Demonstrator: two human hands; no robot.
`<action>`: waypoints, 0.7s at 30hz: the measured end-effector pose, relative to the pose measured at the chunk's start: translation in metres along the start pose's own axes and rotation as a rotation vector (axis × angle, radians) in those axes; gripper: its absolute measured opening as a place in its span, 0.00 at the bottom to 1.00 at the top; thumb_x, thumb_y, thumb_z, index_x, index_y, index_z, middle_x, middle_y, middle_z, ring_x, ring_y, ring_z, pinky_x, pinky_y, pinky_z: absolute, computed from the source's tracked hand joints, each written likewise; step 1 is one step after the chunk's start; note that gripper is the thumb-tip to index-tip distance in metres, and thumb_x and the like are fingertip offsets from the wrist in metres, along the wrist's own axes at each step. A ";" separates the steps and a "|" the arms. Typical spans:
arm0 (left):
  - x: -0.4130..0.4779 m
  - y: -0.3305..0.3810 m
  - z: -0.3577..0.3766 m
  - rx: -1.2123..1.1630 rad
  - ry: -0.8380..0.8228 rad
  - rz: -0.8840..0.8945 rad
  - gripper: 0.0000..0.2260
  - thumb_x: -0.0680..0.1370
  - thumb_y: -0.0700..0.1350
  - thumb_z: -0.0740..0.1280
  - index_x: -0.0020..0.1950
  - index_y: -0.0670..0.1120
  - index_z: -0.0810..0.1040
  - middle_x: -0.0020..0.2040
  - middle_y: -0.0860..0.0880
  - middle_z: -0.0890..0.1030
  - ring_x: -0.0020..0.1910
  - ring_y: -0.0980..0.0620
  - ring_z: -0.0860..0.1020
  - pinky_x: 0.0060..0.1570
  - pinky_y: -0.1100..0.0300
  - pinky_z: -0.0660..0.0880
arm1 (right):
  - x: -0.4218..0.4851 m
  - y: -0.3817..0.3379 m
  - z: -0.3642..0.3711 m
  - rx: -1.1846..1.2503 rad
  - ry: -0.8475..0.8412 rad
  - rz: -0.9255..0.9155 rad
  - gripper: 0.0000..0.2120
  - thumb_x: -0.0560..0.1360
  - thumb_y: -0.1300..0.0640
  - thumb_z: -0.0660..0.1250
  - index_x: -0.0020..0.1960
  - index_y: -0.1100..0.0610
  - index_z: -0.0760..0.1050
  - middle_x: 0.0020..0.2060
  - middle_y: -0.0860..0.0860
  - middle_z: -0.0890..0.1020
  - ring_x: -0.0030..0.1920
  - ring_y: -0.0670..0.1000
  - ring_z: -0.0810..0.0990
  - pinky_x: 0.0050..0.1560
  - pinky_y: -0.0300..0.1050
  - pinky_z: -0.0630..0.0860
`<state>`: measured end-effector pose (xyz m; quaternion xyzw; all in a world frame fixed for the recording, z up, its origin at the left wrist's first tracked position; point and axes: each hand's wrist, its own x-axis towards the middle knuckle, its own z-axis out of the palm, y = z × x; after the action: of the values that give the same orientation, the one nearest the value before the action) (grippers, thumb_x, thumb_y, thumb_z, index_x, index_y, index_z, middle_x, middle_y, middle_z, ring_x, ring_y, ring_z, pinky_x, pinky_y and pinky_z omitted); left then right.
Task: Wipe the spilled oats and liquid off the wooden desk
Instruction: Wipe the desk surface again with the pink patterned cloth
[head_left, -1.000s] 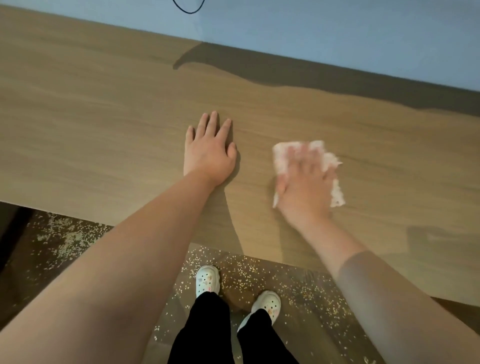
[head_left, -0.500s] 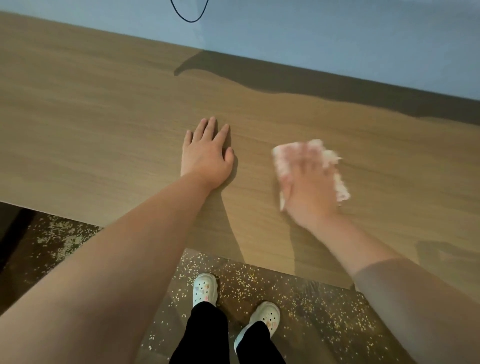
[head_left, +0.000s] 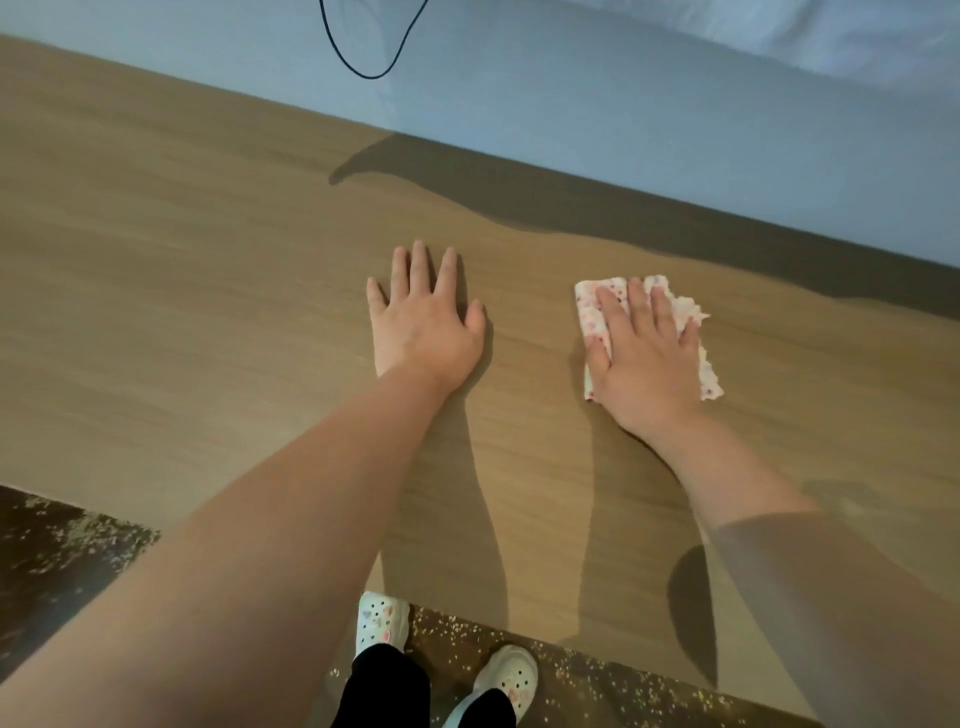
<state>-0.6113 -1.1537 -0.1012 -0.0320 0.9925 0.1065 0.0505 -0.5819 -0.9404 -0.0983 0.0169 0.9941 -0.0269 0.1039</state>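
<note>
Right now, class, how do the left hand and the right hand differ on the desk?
The left hand lies bare on the desk; the right hand presses a patterned cloth under its palm. The left hand's fingers point straight ahead; the right hand's fingers lean leftward. Both lie flat, palm down, fingers straight, and neither curls round anything.

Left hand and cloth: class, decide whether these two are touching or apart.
Apart. The head view shows a strip of bare desk between the left hand, flat on the wood, and the cloth pressed under the right hand.
</note>
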 end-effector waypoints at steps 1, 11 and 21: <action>-0.001 0.000 0.000 0.004 -0.005 0.005 0.28 0.81 0.58 0.50 0.81 0.53 0.49 0.81 0.46 0.46 0.79 0.45 0.42 0.76 0.41 0.43 | 0.003 0.004 -0.002 -0.008 -0.001 -0.025 0.28 0.82 0.44 0.41 0.80 0.47 0.44 0.80 0.51 0.44 0.79 0.53 0.39 0.76 0.61 0.42; 0.000 0.002 -0.002 0.013 -0.023 -0.001 0.28 0.81 0.59 0.50 0.80 0.54 0.50 0.81 0.47 0.45 0.79 0.45 0.41 0.75 0.40 0.42 | 0.099 -0.045 -0.017 -0.046 0.026 -0.227 0.27 0.82 0.43 0.41 0.80 0.47 0.45 0.80 0.51 0.47 0.79 0.54 0.40 0.76 0.60 0.42; -0.001 0.003 -0.002 0.016 -0.039 -0.008 0.28 0.81 0.59 0.49 0.80 0.55 0.49 0.81 0.48 0.44 0.79 0.46 0.40 0.75 0.41 0.41 | 0.131 -0.009 -0.029 0.094 -0.010 -0.329 0.25 0.81 0.39 0.37 0.78 0.35 0.47 0.79 0.41 0.47 0.78 0.46 0.40 0.77 0.55 0.41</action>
<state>-0.6103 -1.1510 -0.0984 -0.0333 0.9920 0.0989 0.0704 -0.7164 -0.9436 -0.0963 -0.1414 0.9806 -0.0899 0.1019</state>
